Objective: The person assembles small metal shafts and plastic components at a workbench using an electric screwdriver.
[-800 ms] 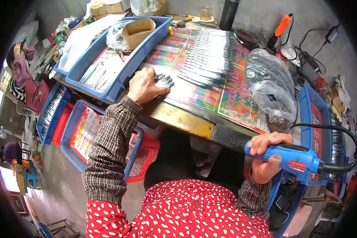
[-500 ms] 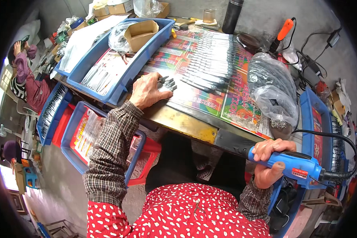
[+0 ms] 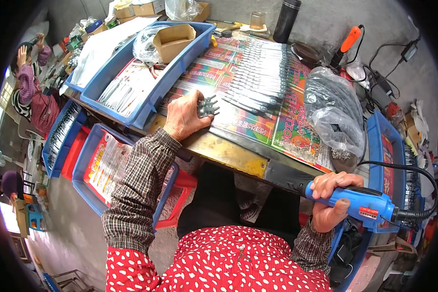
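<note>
Mostly, the corded tool (image 3: 362,200) looks bright blue.

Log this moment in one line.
left hand: holds small dark pronged cluster; right hand: grips blue corded handheld tool; nearby: slender silvery rods

Left hand (image 3: 184,117) had some dark-ended bits (image 3: 207,107) left of the rod row (image 3: 259,73), right hand (image 3: 332,200) a blue power tool (image 3: 362,201) right of it.

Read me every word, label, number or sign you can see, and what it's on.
I won't copy wording out, but here's where it stands.
Colourful mat: large capitals, legible.
Blue handheld tool: red label, too small to read.
Sheets in lower-left blue tray and right blue tray: too blurred to read.
</note>
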Demonstrator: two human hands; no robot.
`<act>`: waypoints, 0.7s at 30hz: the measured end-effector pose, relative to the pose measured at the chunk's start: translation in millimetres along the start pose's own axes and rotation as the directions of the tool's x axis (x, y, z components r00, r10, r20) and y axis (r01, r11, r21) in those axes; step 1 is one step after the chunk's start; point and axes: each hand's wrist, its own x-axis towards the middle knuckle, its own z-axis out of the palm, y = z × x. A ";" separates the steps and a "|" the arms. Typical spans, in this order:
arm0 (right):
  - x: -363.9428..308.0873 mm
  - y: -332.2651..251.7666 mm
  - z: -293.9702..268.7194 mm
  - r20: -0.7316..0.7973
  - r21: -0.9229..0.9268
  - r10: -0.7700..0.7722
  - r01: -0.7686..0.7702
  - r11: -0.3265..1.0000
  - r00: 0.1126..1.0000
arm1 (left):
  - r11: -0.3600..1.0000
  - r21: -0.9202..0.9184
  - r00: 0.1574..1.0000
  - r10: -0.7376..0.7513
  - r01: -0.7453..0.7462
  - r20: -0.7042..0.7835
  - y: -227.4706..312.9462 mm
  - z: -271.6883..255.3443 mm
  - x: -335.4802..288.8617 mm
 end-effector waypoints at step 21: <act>0.4 2.0 1.1 0.021 0.008 0.012 -0.012 1.000 1.000 | 0.970 -0.184 0.975 0.128 -0.161 -0.180 -7.3 -8.5 1.9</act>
